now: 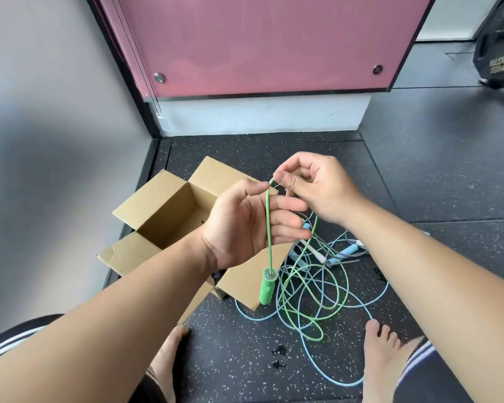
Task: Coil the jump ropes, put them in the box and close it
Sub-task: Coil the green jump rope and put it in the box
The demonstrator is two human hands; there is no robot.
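A green jump rope point(303, 289) lies tangled on the floor, and one green handle point(266, 287) hangs from its cord in front of my hands. My right hand point(317, 190) pinches the top of that cord between thumb and forefinger. Palm up, my left hand point(250, 222) is held under the cord with fingers spread, and the cord runs down across them. An open cardboard box point(160, 210) stands on the floor behind my left hand. A light blue rope point(332, 370) with blue handles point(348, 251) lies mixed in with the green one.
A grey wall runs along the left, and a pink panel point(259, 45) stands at the back. At the top right is a black weight plate point(498, 48) on a stand. My bare feet point(381, 353) rest on the speckled black floor near the ropes.
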